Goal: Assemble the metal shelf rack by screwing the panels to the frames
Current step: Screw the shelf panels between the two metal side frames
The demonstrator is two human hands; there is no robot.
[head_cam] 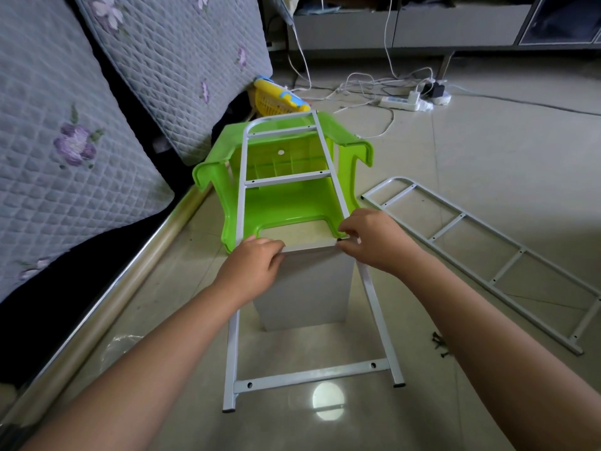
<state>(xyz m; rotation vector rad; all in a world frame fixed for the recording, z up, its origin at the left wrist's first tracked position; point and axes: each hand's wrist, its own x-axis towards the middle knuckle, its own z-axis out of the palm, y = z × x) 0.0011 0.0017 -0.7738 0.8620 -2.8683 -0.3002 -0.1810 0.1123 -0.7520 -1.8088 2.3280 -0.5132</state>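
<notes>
Over the green stool (286,196), both hands' grips curl onto the upright panel (305,288) under the away-pointing frame (242,203).

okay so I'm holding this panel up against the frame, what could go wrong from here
1. The frame only leans on the tipped green stool, so it may slide.
2. The panel stands on edge, steadied only by your left hand, so it may tip.
3. The screw at your right hand could drop.

Glossy beige tile floor (487,164); quilted floral mattresses (65,141) left; power strip (400,104), cables.
</notes>
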